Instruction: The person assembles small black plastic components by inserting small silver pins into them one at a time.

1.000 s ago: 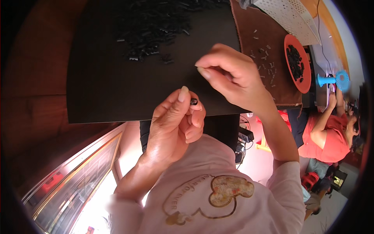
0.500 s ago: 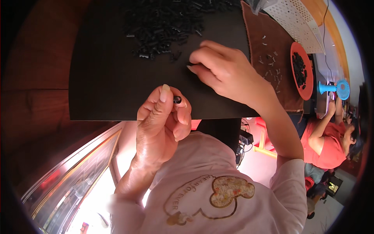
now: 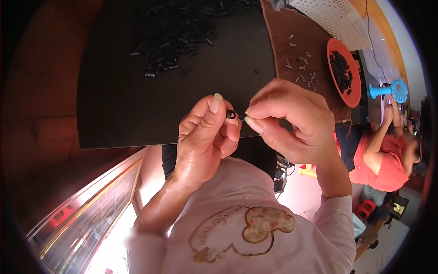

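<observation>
My left hand point(image 3: 205, 130) is closed, pinching a small black cylindrical part point(image 3: 231, 114) between thumb and fingers, its end facing right. Right beside it, my right hand point(image 3: 292, 121) pinches a tiny black piece point(image 3: 242, 118) between thumb and forefinger. The two pieces are very close; whether they touch I cannot tell. Both hands are held up over the near edge of the dark table point(image 3: 118, 109). Beyond them lies a heap of small black tubular parts point(image 3: 173, 36). Small metal springs point(image 3: 303, 64) are scattered on a brown cloth point(image 3: 285, 27) to the right.
An orange-red plate point(image 3: 351, 98) of black parts sits on the cloth's right side. A white perforated basket point(image 3: 335, 20) stands at the far right, with a blue fan point(image 3: 388, 90) nearby. Another person in a red shirt point(image 3: 381, 164) sits at the right.
My right hand has come from the tabletop near the heap down and right to my left hand, now with a tiny black piece. My left hand has shifted slightly right, still holding the cylindrical part.
</observation>
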Tool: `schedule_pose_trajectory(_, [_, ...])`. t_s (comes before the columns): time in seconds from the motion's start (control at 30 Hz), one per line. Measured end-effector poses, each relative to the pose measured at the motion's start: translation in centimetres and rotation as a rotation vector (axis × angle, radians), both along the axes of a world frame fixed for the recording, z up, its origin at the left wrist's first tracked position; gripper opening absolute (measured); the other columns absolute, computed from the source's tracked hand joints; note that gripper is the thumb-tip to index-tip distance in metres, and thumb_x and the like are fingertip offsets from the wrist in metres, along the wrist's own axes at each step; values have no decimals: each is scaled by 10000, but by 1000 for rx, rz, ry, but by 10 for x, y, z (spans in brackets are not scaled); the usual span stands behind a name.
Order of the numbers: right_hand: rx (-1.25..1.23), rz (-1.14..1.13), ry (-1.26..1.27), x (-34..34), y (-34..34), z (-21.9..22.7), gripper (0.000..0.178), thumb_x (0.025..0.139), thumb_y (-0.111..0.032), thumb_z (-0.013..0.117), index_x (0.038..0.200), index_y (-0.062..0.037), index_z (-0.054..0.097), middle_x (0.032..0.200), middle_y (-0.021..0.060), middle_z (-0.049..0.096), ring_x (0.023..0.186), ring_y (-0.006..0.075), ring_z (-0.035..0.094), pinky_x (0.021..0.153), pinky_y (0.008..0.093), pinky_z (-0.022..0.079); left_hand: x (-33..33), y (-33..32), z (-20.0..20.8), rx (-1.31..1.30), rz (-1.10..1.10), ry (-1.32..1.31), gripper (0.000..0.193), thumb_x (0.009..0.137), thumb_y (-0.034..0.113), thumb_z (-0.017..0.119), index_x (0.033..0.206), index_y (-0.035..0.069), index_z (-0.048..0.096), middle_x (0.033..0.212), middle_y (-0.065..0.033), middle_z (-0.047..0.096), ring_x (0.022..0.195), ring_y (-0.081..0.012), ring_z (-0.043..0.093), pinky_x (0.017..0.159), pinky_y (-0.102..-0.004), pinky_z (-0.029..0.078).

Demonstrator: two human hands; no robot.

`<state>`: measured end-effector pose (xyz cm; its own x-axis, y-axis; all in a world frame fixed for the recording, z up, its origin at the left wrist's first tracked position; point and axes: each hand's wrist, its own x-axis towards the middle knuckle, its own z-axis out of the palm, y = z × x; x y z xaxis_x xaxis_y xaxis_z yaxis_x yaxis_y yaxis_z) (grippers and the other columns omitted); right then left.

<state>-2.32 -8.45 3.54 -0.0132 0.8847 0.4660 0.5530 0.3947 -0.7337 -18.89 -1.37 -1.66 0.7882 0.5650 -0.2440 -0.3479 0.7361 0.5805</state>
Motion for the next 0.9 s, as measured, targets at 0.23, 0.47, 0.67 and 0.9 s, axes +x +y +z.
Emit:
schedule_pose_trajectory(0.23, [-13,-4,24,2,-9,-8,203,747,116,663,912,-2,647,822,97,645,596,118,568,508,237,441,8,-9,0,43,3,67,331,1014,384,512,917,75,577,668,13,550,522,-34,383,446,-185,243])
schedule_pose_trajectory(0.47, [-38,-43,-51,1,-13,-8,210,743,110,683,899,-24,643,804,73,629,567,126,557,493,242,430,9,-9,-6,191,-10,120,345,1019,377,506,873,71,575,655,15,536,534,-23,388,455,-184,269])
schedule_pose_trajectory(0.67, [-27,-87,-99,0,-15,-11,211,724,112,691,879,-18,630,817,83,624,576,159,581,500,261,457,13,-6,0,339,20,259,369,1019,359,515,814,57,569,643,28,509,553,-15,384,495,-177,313])
schedule_pose_trajectory(0.9, [-40,-38,-311,4,-18,-5,198,709,115,686,867,24,611,820,125,615,587,203,594,510,281,482,14,9,0,277,-115,213,374,1001,376,545,804,61,580,649,34,494,554,-26,398,480,-180,296])
